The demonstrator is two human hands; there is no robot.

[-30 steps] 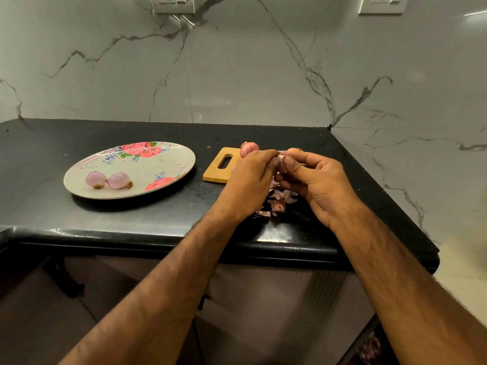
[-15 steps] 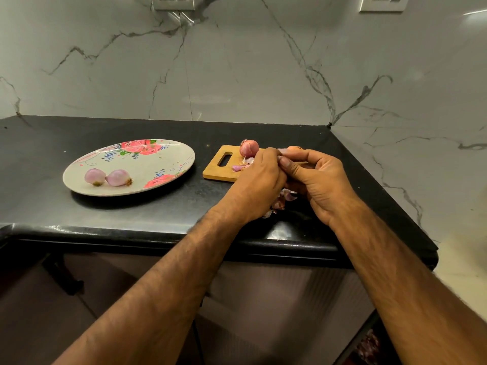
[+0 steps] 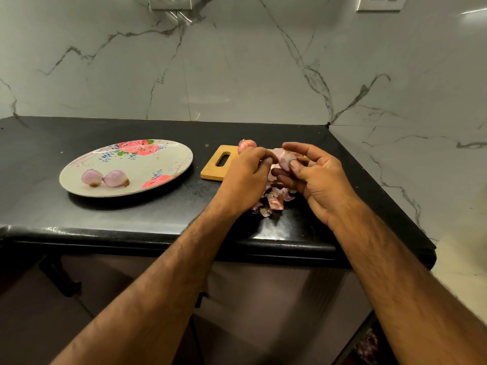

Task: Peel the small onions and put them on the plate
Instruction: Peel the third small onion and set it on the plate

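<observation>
The right hand grasps the onion between thumb and fingertips, above the near edge of the cutting board. The left hand sits just left of the onion with its fingers curled toward it. Whether they pinch a strip of skin cannot be determined.

The plate lies well apart to the left, toward the front edge of the counter. It carries two peeled onions on its left side. The left hand is the nearer to it, and bare counter lies between. Peelings lie beneath the hands. One unpeeled onion rests at the board's far edge.
</observation>
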